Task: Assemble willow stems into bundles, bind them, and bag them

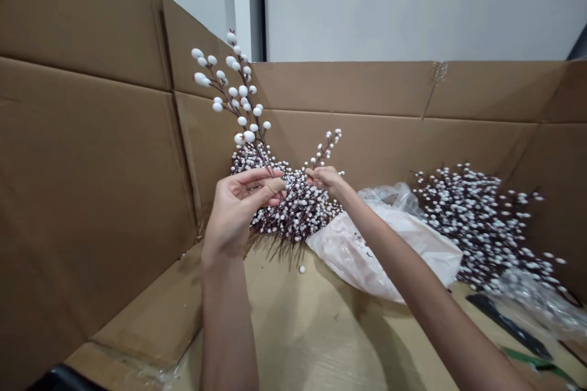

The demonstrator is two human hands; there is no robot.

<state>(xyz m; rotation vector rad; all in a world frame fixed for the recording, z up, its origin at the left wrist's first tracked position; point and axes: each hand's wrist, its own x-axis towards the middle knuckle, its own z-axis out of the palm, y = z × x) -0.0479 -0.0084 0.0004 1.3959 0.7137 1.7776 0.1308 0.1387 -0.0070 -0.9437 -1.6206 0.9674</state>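
Note:
Between thumb and fingers, my left hand [245,198] pinches the lower stem of an artificial berry branch [243,93], dark brown with white berries, held upright. The thumb wears a tan covering that looks like tape. Farther off and to the right, my right hand [324,177] is closed on a smaller white berry sprig [326,148], which points up and to the right. Tan tape also shows on a finger there. Behind and below both hands lies a large heap of white berry stems [293,214], partly hidden by the left hand.
Tall cardboard walls [87,165] stand at left and behind. A white plastic bag [385,250] lies beside the heap, under my right forearm. Another pile of berry stems [477,220] is at right, near clear plastic wrap [541,299] and a black strip-like object [509,324]. One loose berry [301,269] rests on the cardboard surface.

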